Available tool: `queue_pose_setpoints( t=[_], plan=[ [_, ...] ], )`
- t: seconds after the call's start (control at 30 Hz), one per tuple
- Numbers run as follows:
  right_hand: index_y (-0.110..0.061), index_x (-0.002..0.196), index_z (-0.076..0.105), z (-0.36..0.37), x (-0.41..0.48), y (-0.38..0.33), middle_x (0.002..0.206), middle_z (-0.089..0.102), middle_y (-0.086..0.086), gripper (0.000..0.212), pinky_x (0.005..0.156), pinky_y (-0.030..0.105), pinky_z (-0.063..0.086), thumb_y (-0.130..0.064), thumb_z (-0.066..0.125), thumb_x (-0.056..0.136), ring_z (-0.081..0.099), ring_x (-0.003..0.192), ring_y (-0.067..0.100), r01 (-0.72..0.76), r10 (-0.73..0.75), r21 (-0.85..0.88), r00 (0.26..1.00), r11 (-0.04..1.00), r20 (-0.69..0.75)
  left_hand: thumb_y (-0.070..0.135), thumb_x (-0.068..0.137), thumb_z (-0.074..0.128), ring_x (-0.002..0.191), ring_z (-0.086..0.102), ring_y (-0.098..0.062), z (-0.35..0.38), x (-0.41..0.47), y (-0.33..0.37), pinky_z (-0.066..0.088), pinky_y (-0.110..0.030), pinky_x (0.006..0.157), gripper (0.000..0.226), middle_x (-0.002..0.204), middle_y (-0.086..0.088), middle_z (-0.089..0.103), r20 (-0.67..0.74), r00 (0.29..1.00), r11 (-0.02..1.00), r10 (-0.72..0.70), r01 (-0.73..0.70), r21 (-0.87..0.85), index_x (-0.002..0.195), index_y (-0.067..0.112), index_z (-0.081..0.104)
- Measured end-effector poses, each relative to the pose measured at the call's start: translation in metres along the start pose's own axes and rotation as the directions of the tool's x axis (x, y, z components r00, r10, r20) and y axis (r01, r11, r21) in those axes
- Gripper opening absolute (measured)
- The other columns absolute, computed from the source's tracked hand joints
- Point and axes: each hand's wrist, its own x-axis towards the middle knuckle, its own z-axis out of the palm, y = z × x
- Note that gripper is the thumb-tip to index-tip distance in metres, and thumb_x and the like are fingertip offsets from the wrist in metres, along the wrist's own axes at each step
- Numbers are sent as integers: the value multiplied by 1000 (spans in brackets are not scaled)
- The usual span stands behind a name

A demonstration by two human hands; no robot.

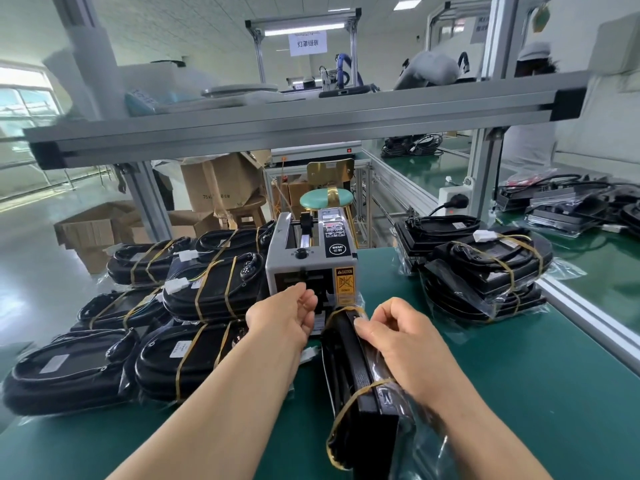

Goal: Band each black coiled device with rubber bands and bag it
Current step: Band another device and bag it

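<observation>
A black coiled device [360, 379] stands on edge on the green table [519, 393], wrapped by two yellow rubber bands [349, 403] and sitting in a clear plastic bag [429, 445]. My right hand [394, 341] grips its upper edge, fingers curled over the bag film. My left hand [287, 315] is at the outlet of the grey tape dispenser [311, 261], thumb and fingers pinched together there. The fingers mostly hide the tape strip.
Several banded, bagged devices [207, 289] lie stacked at the left, and another pile [485, 271] sits at the right. An aluminium frame shelf [311, 116] crosses overhead. Loose devices [571, 206] lie on the neighbouring bench beyond a metal rail [588, 320].
</observation>
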Motion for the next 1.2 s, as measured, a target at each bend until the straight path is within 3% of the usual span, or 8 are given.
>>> queue_pose_setpoints(
  t=[0.07,0.2,0.3,0.4,0.47,0.63,0.8,1.2],
  plan=[
    [-13,80,54,1,0,0,46,47,-18,24,46,10,37,-32,66,90,42,43,-1,-2,2,6,1000,1000,-3,9,91,64,35,55,-5,6,1,-1,40,-15,37,4,47,2,62,-45,999,999,11,-13,-43,94,6,62],
    [-13,81,55,0,0,1,46,49,-18,25,47,9,37,-32,68,88,42,43,-2,20,-20,3,1000,1000,2,8,87,63,34,48,-3,1,-5,-4,38,-15,35,19,40,7,52,-24,991,990,130,-131,-43,70,12,55],
    [-15,80,55,1,-1,2,47,50,-18,23,47,8,37,-33,68,89,44,44,-2,12,-12,11,1000,1000,-9,10,89,64,40,48,-4,-20,-15,4,43,-18,40,19,50,7,52,241,955,981,169,-187,51,73,16,56],
    [-16,76,54,7,-1,2,51,51,-13,26,41,8,34,-33,65,92,43,43,-1,12,-12,9,999,1000,-36,17,79,69,45,49,-7,-40,-32,19,47,-20,46,12,60,3,53,566,825,966,0,-146,212,69,18,62],
    [-16,75,53,10,-2,1,55,51,-10,29,42,10,35,-37,61,93,43,45,-1,26,-27,-29,999,999,-44,22,74,70,48,48,-7,-43,-43,26,47,-20,49,14,63,2,52,659,745,921,-107,-176,349,61,21,65],
    [-17,73,51,11,-3,0,49,51,-13,30,42,11,34,-37,59,94,43,44,1,51,-52,-55,998,997,-29,17,90,65,50,42,-6,-33,-48,31,39,-19,53,29,62,4,49,677,728,749,-106,-389,536,61,21,64],
    [-18,72,50,11,-3,0,51,48,-11,30,43,10,34,-36,58,95,41,44,0,52,-53,-51,998,997,-31,12,91,63,44,33,-6,-25,-42,36,28,-21,50,25,55,6,44,671,737,624,-78,-489,609,66,17,64],
    [-19,73,50,11,-3,1,46,49,-19,28,45,10,35,-34,56,95,42,46,0,61,-61,-52,998,997,-8,12,88,65,43,30,-5,-25,-36,24,25,-17,44,27,54,6,41,670,741,624,-31,-510,593,62,17,68]
  ],
)
